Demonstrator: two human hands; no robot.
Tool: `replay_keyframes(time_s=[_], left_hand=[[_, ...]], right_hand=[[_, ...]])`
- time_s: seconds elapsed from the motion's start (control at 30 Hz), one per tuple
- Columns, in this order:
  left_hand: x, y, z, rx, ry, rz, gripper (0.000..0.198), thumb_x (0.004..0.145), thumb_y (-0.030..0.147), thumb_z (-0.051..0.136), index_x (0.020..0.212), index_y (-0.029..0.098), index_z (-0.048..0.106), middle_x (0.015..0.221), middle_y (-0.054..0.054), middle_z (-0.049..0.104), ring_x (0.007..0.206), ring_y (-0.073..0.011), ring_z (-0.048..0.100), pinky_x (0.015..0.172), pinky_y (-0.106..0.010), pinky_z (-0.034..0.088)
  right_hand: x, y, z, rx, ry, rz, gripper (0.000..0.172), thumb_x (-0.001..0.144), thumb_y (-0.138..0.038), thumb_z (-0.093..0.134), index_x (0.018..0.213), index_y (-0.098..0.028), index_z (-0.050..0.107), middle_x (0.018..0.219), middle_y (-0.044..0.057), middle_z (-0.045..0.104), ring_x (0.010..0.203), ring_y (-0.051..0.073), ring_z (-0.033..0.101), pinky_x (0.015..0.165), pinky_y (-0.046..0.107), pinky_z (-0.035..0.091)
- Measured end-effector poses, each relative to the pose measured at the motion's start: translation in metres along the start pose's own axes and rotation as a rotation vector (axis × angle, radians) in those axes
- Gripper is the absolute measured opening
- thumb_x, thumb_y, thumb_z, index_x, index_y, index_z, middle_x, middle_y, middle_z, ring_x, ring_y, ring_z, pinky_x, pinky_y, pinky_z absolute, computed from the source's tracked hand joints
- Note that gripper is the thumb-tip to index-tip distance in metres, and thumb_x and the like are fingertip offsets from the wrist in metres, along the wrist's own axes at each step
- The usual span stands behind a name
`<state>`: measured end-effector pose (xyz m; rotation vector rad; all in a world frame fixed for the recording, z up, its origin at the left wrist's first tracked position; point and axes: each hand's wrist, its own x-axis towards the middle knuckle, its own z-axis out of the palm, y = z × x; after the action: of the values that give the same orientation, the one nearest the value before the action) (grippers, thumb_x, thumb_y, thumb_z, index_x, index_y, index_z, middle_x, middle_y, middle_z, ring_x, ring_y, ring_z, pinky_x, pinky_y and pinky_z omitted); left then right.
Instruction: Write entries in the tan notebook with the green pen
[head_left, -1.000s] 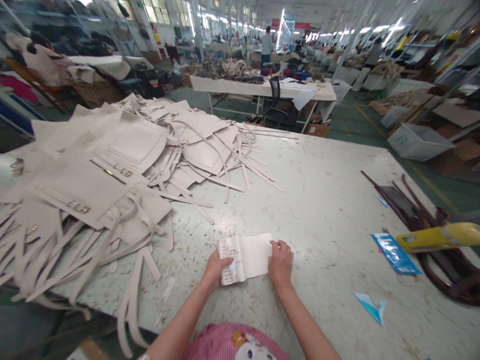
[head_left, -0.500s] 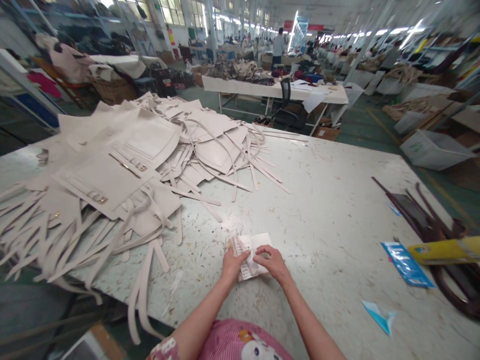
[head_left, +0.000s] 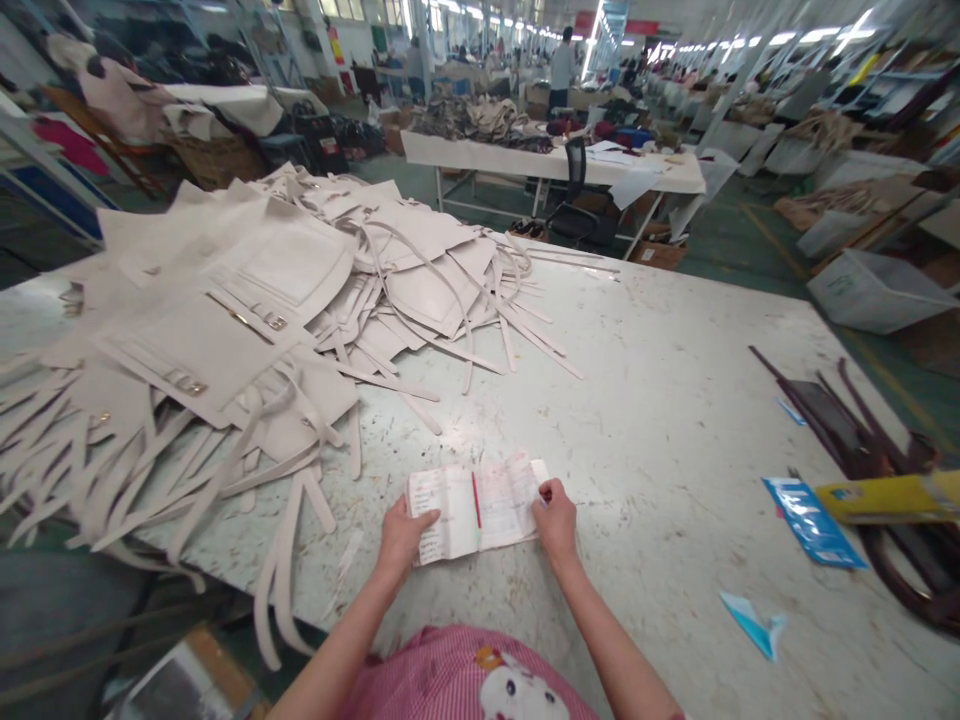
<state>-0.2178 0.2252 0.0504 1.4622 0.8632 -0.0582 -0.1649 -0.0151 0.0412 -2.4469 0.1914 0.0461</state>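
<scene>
A small notebook (head_left: 491,503) lies open on the pale worktable (head_left: 660,400) near its front edge, with handwriting on both pages and a red pen (head_left: 475,500) in the fold. My left hand (head_left: 401,535) grips the notebook's left edge, thumb on the page. The right edge is pinched by my right hand (head_left: 556,518), fingers curled over it. A heap of cream leather bag panels and straps (head_left: 247,310) covers the table's left half, close to my left arm.
At the right lie a blue packet (head_left: 814,520), a yellow tube (head_left: 889,497), dark maroon straps (head_left: 847,420) and a light blue paper scrap (head_left: 754,620). Beyond stand another table (head_left: 555,160), a black chair (head_left: 570,205), a white bin (head_left: 870,290) and people far off.
The notebook was half closed under both hands half a second ago; now it lies spread open at a different page with the red pen showing, and my hands have moved apart to its edges.
</scene>
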Motion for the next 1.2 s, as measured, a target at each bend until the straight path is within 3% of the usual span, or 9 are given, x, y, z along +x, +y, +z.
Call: replay_keyframes(time_s=[0.13, 0.3, 0.37, 0.47, 0.53, 0.73, 0.87, 0.97, 1.2], left_hand=[[0.003, -0.007, -0.03, 0.22, 0.097, 0.12, 0.067, 0.059, 0.008, 0.064, 0.121, 0.017, 0.042, 0.102, -0.006, 0.061, 0.096, -0.0212, 0.058, 0.087, -0.036, 0.046], [-0.015, -0.002, -0.026, 0.813, 0.115, 0.564, 0.078, 0.067, 0.003, 0.051, 0.136, 0.022, 0.022, 0.136, -0.014, 0.032, 0.126, -0.0301, 0.03, 0.101, -0.048, 0.031], [-0.024, 0.005, -0.019, 1.016, -0.016, 0.798, 0.071, 0.07, -0.001, 0.042, 0.133, 0.028, 0.03, 0.144, -0.009, 0.019, 0.133, -0.0309, 0.012, 0.105, -0.054, 0.016], [-0.034, 0.017, -0.01, 1.161, -0.454, 1.019, 0.059, 0.074, 0.001, 0.039, 0.124, 0.033, 0.043, 0.141, -0.001, 0.031, 0.134, -0.0275, 0.008, 0.105, -0.059, 0.0], [-0.036, 0.024, -0.008, 1.187, -0.637, 1.013, 0.049, 0.074, 0.008, 0.044, 0.117, 0.031, 0.049, 0.135, 0.0, 0.04, 0.133, -0.028, 0.012, 0.104, -0.06, -0.005], [-0.039, 0.038, -0.007, 1.268, -0.672, 0.857, 0.044, 0.067, 0.018, 0.054, 0.11, 0.025, 0.055, 0.127, -0.005, 0.047, 0.129, -0.0305, 0.023, 0.106, -0.058, -0.004], [-0.04, 0.032, 0.001, 1.233, -0.592, 0.826, 0.034, 0.076, 0.032, 0.052, 0.108, 0.023, 0.056, 0.12, -0.006, 0.05, 0.126, -0.0291, 0.029, 0.108, -0.055, 0.003], [-0.04, 0.019, 0.008, 1.21, -0.528, 0.824, 0.035, 0.075, 0.024, 0.052, 0.111, 0.021, 0.052, 0.12, -0.008, 0.049, 0.126, -0.0277, 0.029, 0.108, -0.052, 0.008], [-0.041, 0.003, 0.014, 1.193, -0.461, 0.843, 0.044, 0.07, 0.013, 0.053, 0.113, 0.02, 0.047, 0.123, -0.008, 0.046, 0.128, -0.0282, 0.025, 0.109, -0.052, 0.01]], right_hand=[[-0.008, -0.015, 0.005, -0.207, 0.019, -0.139, 0.051, 0.071, -0.006, 0.036, 0.121, -0.013, 0.043, 0.111, 0.017, 0.049, 0.103, 0.027, 0.044, 0.079, 0.036, 0.037], [-0.01, -0.031, 0.001, -0.387, -0.151, -0.437, 0.038, 0.082, -0.008, 0.038, 0.114, -0.022, 0.053, 0.124, 0.012, 0.044, 0.111, 0.026, 0.036, 0.093, 0.04, 0.027], [-0.011, -0.037, -0.002, -0.441, -0.247, -0.541, 0.03, 0.082, -0.012, 0.043, 0.106, -0.024, 0.058, 0.117, 0.008, 0.051, 0.106, 0.023, 0.039, 0.092, 0.037, 0.028], [-0.012, -0.046, -0.004, -0.525, -0.327, -0.59, 0.017, 0.081, -0.016, 0.048, 0.088, -0.019, 0.063, 0.1, 0.008, 0.059, 0.098, 0.023, 0.044, 0.088, 0.037, 0.03], [-0.012, -0.052, -0.003, -0.577, -0.34, -0.561, 0.015, 0.08, -0.017, 0.049, 0.079, -0.016, 0.064, 0.091, 0.011, 0.06, 0.096, 0.026, 0.046, 0.084, 0.039, 0.031], [-0.009, -0.063, 0.014, -0.637, -0.385, -0.361, 0.021, 0.082, -0.011, 0.04, 0.085, -0.012, 0.061, 0.079, 0.011, 0.064, 0.075, 0.021, 0.058, 0.065, 0.032, 0.037], [-0.013, -0.069, 0.025, -0.604, -0.407, -0.261, 0.016, 0.084, -0.023, 0.043, 0.09, -0.017, 0.057, 0.081, 0.007, 0.065, 0.073, 0.018, 0.061, 0.059, 0.027, 0.037], [-0.018, -0.075, 0.028, -0.595, -0.395, -0.22, 0.02, 0.081, -0.033, 0.049, 0.091, -0.017, 0.055, 0.088, 0.008, 0.064, 0.08, 0.02, 0.062, 0.061, 0.027, 0.04], [-0.016, -0.083, 0.035, -0.567, -0.42, -0.178, 0.016, 0.076, -0.019, 0.05, 0.088, -0.012, 0.058, 0.084, 0.015, 0.066, 0.08, 0.022, 0.063, 0.065, 0.028, 0.043]])
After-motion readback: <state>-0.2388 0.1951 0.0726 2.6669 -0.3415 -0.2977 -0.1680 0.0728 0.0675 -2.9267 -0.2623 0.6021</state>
